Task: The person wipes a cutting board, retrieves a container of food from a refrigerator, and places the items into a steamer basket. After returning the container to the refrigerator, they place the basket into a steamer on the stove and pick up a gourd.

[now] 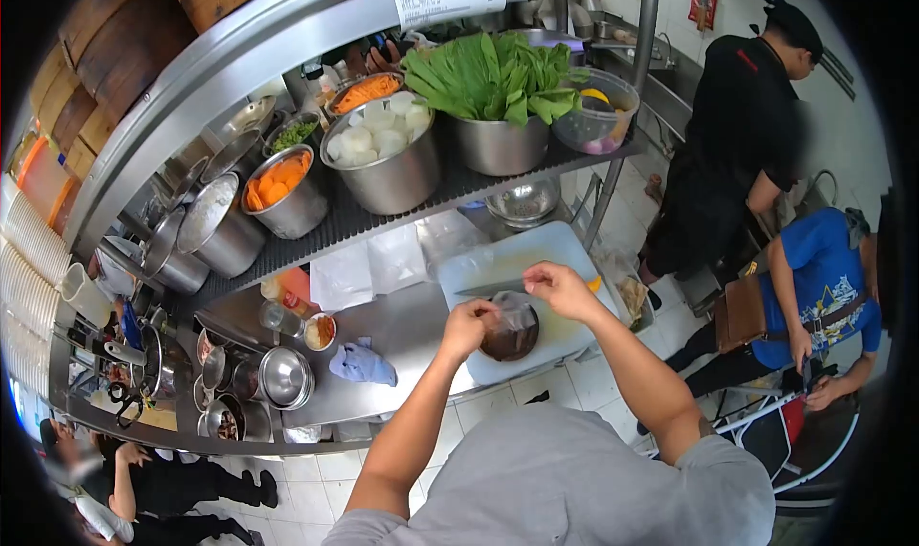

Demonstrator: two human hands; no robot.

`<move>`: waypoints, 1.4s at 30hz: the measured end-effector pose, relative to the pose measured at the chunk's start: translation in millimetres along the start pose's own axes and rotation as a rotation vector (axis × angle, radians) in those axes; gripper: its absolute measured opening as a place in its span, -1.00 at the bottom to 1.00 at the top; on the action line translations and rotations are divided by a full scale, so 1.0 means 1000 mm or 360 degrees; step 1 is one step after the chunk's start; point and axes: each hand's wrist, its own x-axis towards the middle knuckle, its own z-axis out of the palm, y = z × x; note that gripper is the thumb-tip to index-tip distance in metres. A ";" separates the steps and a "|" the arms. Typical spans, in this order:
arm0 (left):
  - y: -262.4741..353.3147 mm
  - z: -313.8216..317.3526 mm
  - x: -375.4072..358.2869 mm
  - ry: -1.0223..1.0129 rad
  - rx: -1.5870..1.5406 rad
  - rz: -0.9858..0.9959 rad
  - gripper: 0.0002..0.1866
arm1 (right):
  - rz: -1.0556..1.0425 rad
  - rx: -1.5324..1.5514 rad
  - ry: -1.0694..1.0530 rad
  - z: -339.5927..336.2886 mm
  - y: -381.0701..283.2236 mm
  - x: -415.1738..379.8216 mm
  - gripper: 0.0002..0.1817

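Note:
Over a pale blue cutting board (pixel 565 249), both my hands are raised around a clear plastic bag or film (pixel 517 309). Below the plastic lies a round dark brown item (pixel 510 340), partly covered by it. My left hand (pixel 469 328) has its fingers pinched on the plastic's left edge. To the upper right of the plastic, my right hand (pixel 560 288) has its fingertips pressed together; what lies between them is too small to make out. A knife (pixel 483 286) rests on the board behind my hands.
A shelf (pixel 383 222) ahead holds metal pots of white slices, carrots (pixel 280 180) and leafy greens (pixel 493 72). A blue cloth (pixel 364 363) and stacked metal bowls (pixel 286 378) are left. Two people stand right, others lower left.

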 end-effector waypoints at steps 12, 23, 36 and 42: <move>-0.005 -0.012 -0.011 0.0536 0.1366 0.1342 -0.92 | 0.0637 -0.0073 0.0408 0.017 0.109 -0.142 -0.73; -0.080 0.022 -0.012 -0.0030 0.1660 0.1196 -0.75 | 0.0876 -0.0058 0.0585 0.056 0.139 -0.214 -0.71; -0.068 0.013 -0.033 -0.0170 0.1753 0.1070 -0.37 | 0.0607 -0.0413 0.0546 0.079 0.118 -0.176 -0.71; -0.058 0.010 -0.025 -0.0225 0.1721 0.0916 -0.40 | 0.0444 -0.0563 0.0456 0.090 0.091 -0.149 -0.70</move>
